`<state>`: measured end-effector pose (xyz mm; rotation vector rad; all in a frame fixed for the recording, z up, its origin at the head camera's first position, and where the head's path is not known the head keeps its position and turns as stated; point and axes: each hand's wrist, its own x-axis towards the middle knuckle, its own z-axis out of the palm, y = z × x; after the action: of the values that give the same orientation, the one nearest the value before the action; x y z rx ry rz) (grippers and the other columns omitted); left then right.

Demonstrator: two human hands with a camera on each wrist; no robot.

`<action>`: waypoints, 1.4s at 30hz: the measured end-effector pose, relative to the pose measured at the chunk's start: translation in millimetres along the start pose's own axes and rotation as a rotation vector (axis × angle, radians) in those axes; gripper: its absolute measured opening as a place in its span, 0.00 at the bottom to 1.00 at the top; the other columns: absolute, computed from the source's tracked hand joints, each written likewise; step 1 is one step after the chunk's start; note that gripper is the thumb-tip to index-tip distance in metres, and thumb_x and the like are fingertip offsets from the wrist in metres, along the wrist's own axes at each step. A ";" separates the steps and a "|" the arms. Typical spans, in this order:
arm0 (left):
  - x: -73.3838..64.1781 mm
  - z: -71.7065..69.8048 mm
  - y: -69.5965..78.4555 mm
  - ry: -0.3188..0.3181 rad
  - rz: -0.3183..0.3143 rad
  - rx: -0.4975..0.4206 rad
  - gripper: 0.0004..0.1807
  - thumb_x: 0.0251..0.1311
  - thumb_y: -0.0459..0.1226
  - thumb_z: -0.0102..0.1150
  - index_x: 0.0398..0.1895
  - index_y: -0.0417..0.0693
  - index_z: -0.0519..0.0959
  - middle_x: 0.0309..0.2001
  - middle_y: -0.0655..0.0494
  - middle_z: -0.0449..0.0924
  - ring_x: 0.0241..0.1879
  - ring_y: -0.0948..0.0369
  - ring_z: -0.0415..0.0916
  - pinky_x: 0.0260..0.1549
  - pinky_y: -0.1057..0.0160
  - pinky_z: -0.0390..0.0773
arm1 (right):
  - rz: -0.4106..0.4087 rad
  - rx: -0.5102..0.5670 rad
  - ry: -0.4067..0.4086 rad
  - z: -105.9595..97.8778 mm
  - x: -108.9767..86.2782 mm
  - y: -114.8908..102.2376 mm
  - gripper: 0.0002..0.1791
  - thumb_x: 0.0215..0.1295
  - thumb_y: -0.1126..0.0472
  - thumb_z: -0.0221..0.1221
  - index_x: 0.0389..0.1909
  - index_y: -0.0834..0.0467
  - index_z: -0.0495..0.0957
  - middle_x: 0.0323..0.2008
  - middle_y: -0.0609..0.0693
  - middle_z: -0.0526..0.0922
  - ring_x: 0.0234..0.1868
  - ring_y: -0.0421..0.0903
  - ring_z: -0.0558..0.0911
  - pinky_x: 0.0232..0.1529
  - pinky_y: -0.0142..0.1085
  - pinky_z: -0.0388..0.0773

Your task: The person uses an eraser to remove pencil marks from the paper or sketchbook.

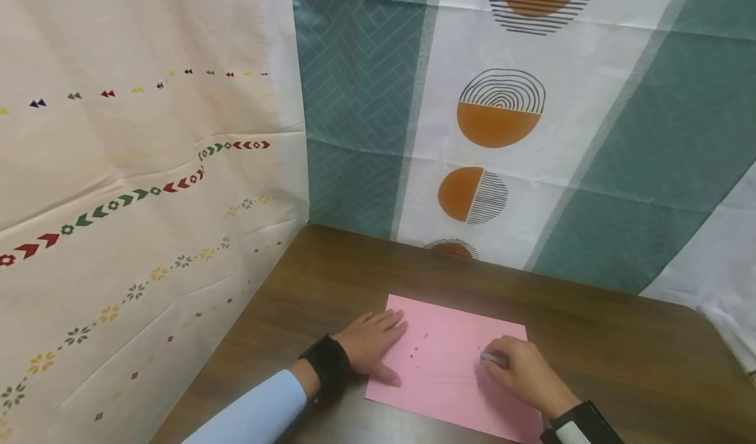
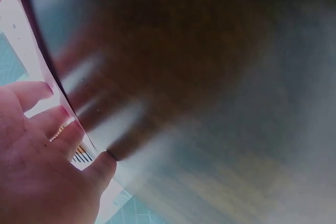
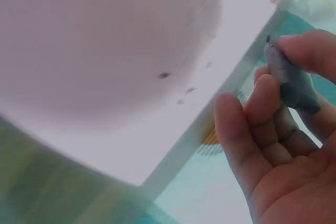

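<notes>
A sheet of pink paper lies on the wooden table, with faint grey lines and several small dark crumbs on it. My left hand rests spread on the paper's left edge, holding nothing; in the left wrist view the left hand shows its fingertips along that edge. Over the right part of the sheet, my right hand pinches a stubby grey eraser between thumb and fingers. The right wrist view shows the eraser with a dark bit at its narrow tip. Whether the tip touches the paper, I cannot tell.
The brown wooden table extends around the sheet on every side. A cream patterned cloth hangs at the left, and a teal and white curtain hangs behind the table. Both wrists wear black bands.
</notes>
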<state>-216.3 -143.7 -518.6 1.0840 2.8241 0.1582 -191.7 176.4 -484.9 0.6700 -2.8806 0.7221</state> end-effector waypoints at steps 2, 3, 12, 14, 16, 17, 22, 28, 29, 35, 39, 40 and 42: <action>-0.2 -0.3 0.3 -0.004 -0.002 -0.001 0.56 0.43 0.74 0.47 0.71 0.51 0.54 0.72 0.51 0.47 0.69 0.54 0.41 0.62 0.42 0.55 | -0.064 0.026 0.019 -1.3 2.8 -6.4 0.06 0.50 0.61 0.67 0.26 0.46 0.80 0.24 0.34 0.76 0.28 0.32 0.74 0.31 0.37 0.79; -0.4 -0.4 0.4 -0.005 -0.003 -0.001 0.56 0.43 0.74 0.47 0.71 0.51 0.54 0.72 0.51 0.48 0.69 0.54 0.41 0.62 0.42 0.55 | -0.087 0.037 0.024 -1.9 4.4 -10.0 0.06 0.51 0.60 0.67 0.27 0.46 0.80 0.25 0.34 0.76 0.29 0.32 0.74 0.32 0.36 0.79; -2.5 -5.9 3.0 -0.019 -0.011 -0.012 0.55 0.44 0.73 0.48 0.71 0.51 0.54 0.72 0.51 0.48 0.69 0.54 0.41 0.62 0.42 0.54 | -0.146 0.081 -0.017 4.5 19.4 -40.8 0.05 0.52 0.62 0.65 0.30 0.49 0.81 0.26 0.34 0.76 0.29 0.31 0.74 0.32 0.36 0.79; -3.0 -5.9 2.5 -0.018 -0.011 -0.011 0.55 0.44 0.73 0.49 0.71 0.51 0.55 0.72 0.51 0.48 0.68 0.54 0.41 0.62 0.42 0.54 | -0.168 0.084 -0.016 8.2 22.9 -45.6 0.07 0.51 0.63 0.65 0.29 0.48 0.81 0.25 0.34 0.76 0.29 0.31 0.74 0.32 0.35 0.79; -3.2 -5.7 2.3 -0.020 -0.011 -0.011 0.55 0.44 0.73 0.49 0.71 0.51 0.54 0.72 0.51 0.48 0.69 0.54 0.41 0.62 0.42 0.54 | -0.194 0.082 -0.017 11.3 25.9 -50.1 0.08 0.50 0.64 0.65 0.29 0.48 0.81 0.25 0.34 0.75 0.29 0.31 0.74 0.31 0.35 0.79; -3.3 -5.8 2.3 -0.022 -0.011 -0.012 0.55 0.44 0.73 0.49 0.71 0.51 0.54 0.72 0.51 0.48 0.69 0.54 0.41 0.62 0.42 0.54 | -0.201 0.080 -0.019 12.8 27.3 -52.2 0.08 0.49 0.64 0.65 0.29 0.48 0.81 0.25 0.34 0.75 0.28 0.31 0.74 0.31 0.35 0.78; -3.4 -6.6 2.2 -0.025 -0.011 -0.010 0.55 0.44 0.73 0.49 0.71 0.51 0.54 0.72 0.51 0.47 0.68 0.54 0.41 0.62 0.42 0.54 | -0.203 0.090 -0.064 21.6 33.6 -61.5 0.06 0.50 0.63 0.65 0.30 0.50 0.82 0.24 0.35 0.74 0.28 0.32 0.73 0.30 0.34 0.78; -2.7 -5.8 1.5 -0.012 -0.005 -0.016 0.56 0.44 0.73 0.49 0.71 0.50 0.54 0.72 0.50 0.47 0.69 0.54 0.41 0.62 0.42 0.54 | -0.247 0.078 -0.133 41.6 38.4 -67.0 0.06 0.50 0.62 0.66 0.30 0.50 0.82 0.24 0.35 0.74 0.28 0.32 0.73 0.31 0.36 0.78; -2.3 -5.3 1.5 -0.009 -0.006 -0.015 0.56 0.44 0.73 0.49 0.71 0.50 0.54 0.72 0.51 0.47 0.69 0.54 0.41 0.62 0.42 0.54 | -0.268 0.070 -0.136 45.7 38.3 -67.3 0.06 0.50 0.62 0.66 0.30 0.50 0.82 0.24 0.35 0.74 0.28 0.32 0.73 0.32 0.36 0.78; -0.7 -2.8 1.7 -0.004 -0.003 -0.002 0.56 0.43 0.73 0.49 0.71 0.50 0.54 0.72 0.51 0.47 0.69 0.55 0.41 0.62 0.43 0.54 | -0.407 -0.051 -0.063 65.4 34.9 -68.8 0.04 0.48 0.63 0.66 0.27 0.51 0.82 0.23 0.36 0.72 0.27 0.32 0.72 0.31 0.33 0.78; -1.5 -3.8 1.1 -0.004 -0.001 0.007 0.56 0.43 0.74 0.49 0.71 0.50 0.54 0.72 0.51 0.47 0.68 0.54 0.41 0.62 0.43 0.55 | -0.412 -0.088 -0.031 67.2 33.6 -71.1 0.05 0.47 0.64 0.66 0.25 0.51 0.82 0.22 0.36 0.70 0.26 0.32 0.71 0.29 0.32 0.77; -1.9 -4.5 1.1 -0.004 -0.001 0.010 0.56 0.43 0.74 0.49 0.71 0.50 0.54 0.72 0.51 0.47 0.68 0.54 0.41 0.62 0.43 0.55 | -0.411 -0.090 -0.030 66.7 33.7 -72.1 0.05 0.48 0.64 0.66 0.24 0.51 0.82 0.22 0.37 0.70 0.25 0.32 0.71 0.29 0.32 0.77; -2.4 -5.5 1.0 -0.002 0.001 0.017 0.56 0.43 0.74 0.48 0.71 0.50 0.54 0.72 0.50 0.47 0.68 0.53 0.42 0.62 0.43 0.55 | -0.413 -0.098 -0.033 65.6 33.6 -74.7 0.04 0.48 0.64 0.65 0.23 0.51 0.82 0.21 0.37 0.69 0.24 0.33 0.70 0.28 0.32 0.77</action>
<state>-214.6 -144.9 -512.8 1.0885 2.8281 0.1331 -188.3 73.3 -504.4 1.2182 -2.6477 0.5110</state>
